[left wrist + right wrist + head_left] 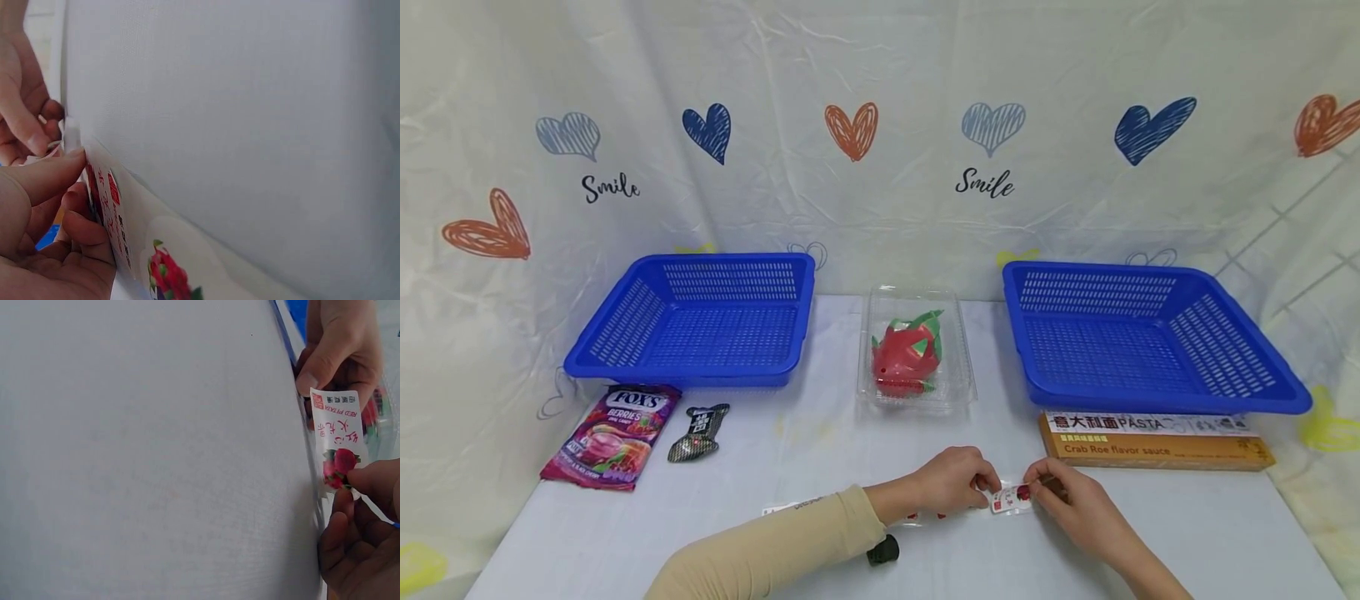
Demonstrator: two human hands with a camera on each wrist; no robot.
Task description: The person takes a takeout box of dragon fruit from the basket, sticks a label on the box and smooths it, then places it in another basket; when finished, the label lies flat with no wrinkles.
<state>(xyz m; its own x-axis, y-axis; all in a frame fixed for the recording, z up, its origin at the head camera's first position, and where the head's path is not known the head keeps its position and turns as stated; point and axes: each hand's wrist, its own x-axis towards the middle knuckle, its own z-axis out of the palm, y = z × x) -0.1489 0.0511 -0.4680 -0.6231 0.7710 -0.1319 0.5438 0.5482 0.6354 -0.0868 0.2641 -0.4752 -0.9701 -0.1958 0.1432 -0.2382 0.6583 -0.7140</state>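
Note:
Between my hands is a small white label [1011,498] with red writing and a dragon fruit picture. My right hand [1071,500] pinches its picture end between thumb and fingers; the label stands up from the table in the right wrist view. At its other end, my left hand [951,483] pinches the end of a pale strip of labels [140,212], with the thumb on one face and curled fingers behind. Most of this strip is hidden under the left arm in the head view. Behind the hands, a red-green dragon fruit [906,354] lies in a clear plastic box [958,375].
Blue baskets stand at the back left [692,379] and back right [1165,404]. A candy bag [610,437] and a small dark wrapped packet [698,433] lie at left, a pasta box [1157,450] at right. A black object [883,550] shows beside the left sleeve.

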